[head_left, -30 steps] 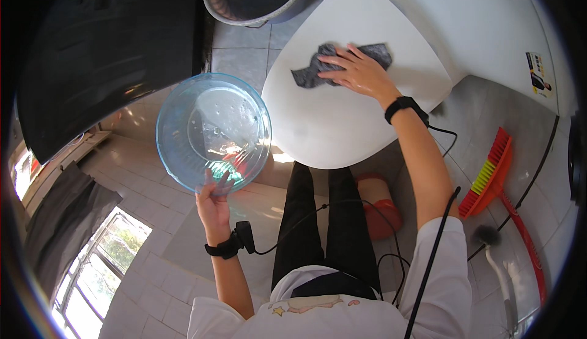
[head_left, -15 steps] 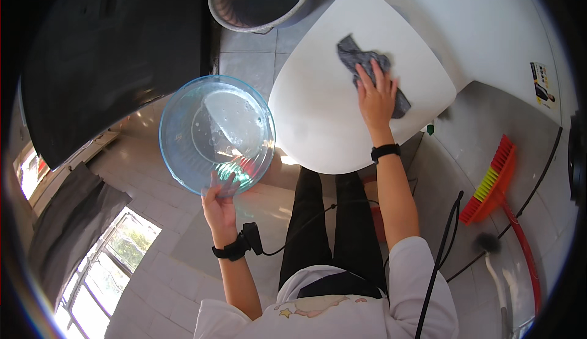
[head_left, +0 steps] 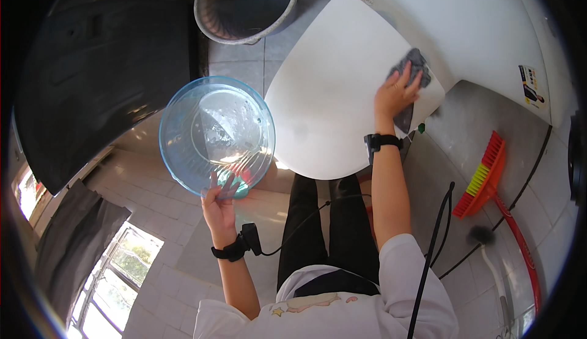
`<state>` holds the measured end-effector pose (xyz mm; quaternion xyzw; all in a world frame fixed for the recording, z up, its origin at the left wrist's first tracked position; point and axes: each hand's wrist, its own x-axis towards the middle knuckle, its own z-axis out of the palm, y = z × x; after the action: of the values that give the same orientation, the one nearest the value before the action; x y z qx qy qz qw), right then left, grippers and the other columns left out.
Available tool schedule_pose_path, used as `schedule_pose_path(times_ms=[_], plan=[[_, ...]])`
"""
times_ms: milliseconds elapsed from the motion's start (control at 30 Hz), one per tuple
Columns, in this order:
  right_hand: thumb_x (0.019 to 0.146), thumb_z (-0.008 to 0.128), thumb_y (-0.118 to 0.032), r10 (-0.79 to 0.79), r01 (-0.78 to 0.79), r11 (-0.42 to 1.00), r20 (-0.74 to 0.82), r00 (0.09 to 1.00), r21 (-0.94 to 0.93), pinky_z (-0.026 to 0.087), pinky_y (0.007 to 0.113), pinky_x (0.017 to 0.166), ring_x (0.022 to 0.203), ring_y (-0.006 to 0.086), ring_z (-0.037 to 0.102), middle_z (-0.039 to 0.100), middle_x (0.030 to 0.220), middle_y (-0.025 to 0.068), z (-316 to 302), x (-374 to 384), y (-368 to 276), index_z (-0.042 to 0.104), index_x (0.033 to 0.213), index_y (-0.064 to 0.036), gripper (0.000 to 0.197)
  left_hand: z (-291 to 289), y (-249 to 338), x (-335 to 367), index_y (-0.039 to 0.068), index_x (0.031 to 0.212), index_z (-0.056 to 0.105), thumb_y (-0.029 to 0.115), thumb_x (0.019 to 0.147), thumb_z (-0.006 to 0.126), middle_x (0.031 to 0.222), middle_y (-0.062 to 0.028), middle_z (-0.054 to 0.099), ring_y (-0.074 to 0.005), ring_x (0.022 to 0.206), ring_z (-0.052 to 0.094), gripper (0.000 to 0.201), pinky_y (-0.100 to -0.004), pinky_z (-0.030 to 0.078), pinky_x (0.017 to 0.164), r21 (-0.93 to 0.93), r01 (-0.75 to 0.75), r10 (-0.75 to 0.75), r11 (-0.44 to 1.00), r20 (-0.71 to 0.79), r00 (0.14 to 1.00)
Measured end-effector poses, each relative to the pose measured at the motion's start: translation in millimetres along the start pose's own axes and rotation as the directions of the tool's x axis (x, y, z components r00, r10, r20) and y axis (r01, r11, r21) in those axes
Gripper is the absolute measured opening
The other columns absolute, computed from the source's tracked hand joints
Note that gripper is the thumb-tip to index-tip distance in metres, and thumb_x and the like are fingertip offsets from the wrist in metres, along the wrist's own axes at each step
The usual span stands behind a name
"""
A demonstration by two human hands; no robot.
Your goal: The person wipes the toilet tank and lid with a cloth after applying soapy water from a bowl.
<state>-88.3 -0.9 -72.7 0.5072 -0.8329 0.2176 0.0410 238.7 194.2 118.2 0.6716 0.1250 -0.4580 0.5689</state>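
My left hand grips the near rim of a clear bluish bowl, its fingers under and along the wall. Some water with bubbles shows in the bowl. On the white toilet lid, which is down, my right hand presses a crumpled grey cloth against the far right part, close to the hinge edge. One end of the cloth trails down beside my wrist. Black straps circle both wrists.
A large round bucket with dark contents stands beyond the lid. The white toilet tank rises at upper right. To the right lean an orange-red broom and a toilet brush. A black cable hangs near my right arm.
My right hand has slid the cloth from the lid's middle to the right, toward its far right edge, bunching it up. My left hand and the bowl have stayed almost in place.
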Motion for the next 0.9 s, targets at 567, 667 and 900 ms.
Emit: schedule_pose_path(times_ms=[567,667,900], plan=[[0.081,0.054,-0.020,-0.709,0.537,0.705,0.467,0.528,0.463,0.032,0.045,0.096,0.112,0.0272,0.044,0.039,0.132,0.0010,-39.2,-135.5,-84.1,0.049,0.122,-0.0255,0.042,-9.5,17.1,-4.3,-0.003,0.122,0.025,-0.006,0.073,0.045,0.127,-0.0157,0.039,-0.0470,0.104,0.048,0.052,-0.0516,0.049,0.083,-0.045,-0.057,0.052,0.997,-0.093,0.994],[0.081,0.054,-0.020,-0.754,0.558,0.650,0.524,0.395,0.515,0.033,0.042,0.097,0.113,0.0251,0.044,0.037,0.134,0.0004,-54.8,-174.0,-74.4,0.047,0.125,-0.0259,0.045,-13.3,14.3,-8.0,-0.003,0.121,0.026,-0.006,0.074,0.045,0.127,-0.0160,0.039,-0.0470,0.104,0.049,0.051,-0.0514,0.049,0.082,-0.055,-0.058,0.052,0.997,-0.093,0.994],[0.084,0.050,-0.021,-0.887,0.689,0.380,0.453,0.084,0.617,0.029,0.042,0.101,0.118,0.0231,0.040,0.031,0.138,-0.0032,-60.7,-211.3,-24.0,0.039,0.129,-0.0289,0.048,-11.2,2.9,-15.7,-0.003,0.121,0.027,-0.006,0.074,0.045,0.126,-0.0151,0.040,-0.0464,0.104,0.049,0.051,-0.0506,0.048,0.084,-0.041,-0.050,0.048,0.998,-0.056,0.997]])
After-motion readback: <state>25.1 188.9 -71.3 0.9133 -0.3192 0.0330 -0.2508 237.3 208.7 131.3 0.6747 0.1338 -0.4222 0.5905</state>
